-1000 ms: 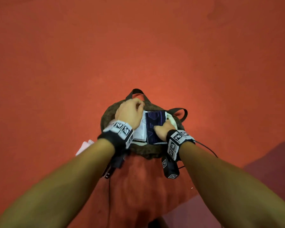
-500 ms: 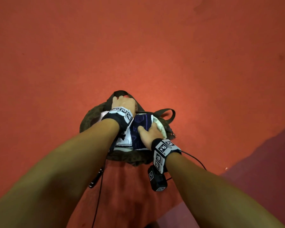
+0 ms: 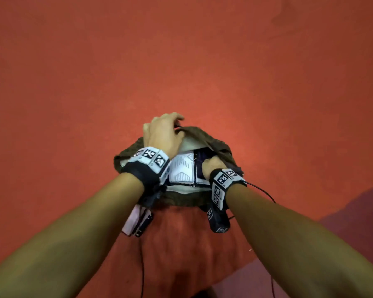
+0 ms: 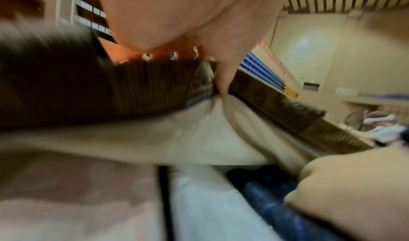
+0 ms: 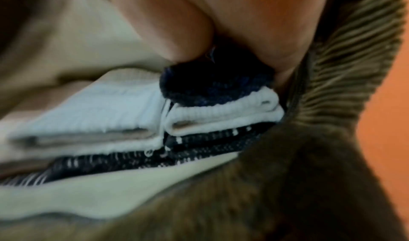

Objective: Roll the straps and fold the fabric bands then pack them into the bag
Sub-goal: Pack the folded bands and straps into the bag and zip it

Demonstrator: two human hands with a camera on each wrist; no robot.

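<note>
A brown corduroy bag (image 3: 218,140) with a cream lining (image 4: 177,140) lies open on the red floor. My left hand (image 3: 164,134) grips the bag's far rim (image 4: 155,87) and holds it lifted over the opening. Inside lie folded bands side by side: white ones (image 3: 182,168) on the left and a navy one (image 3: 202,155) on the right. My right hand (image 3: 211,168) is curled in the bag, its thumb and fingers pinching the navy band (image 5: 212,87). Under that band sit a folded white band (image 5: 221,113) and dark striped bands (image 5: 155,159).
Red floor (image 3: 181,61) spreads all around the bag. A darker maroon strip (image 3: 357,211) runs at the lower right. Thin black cables (image 3: 265,192) trail from my wrist units toward me.
My left hand left the bands, took the bag's far rim and pulled it up over the opening. My right hand stayed on the navy band, deeper in the bag.
</note>
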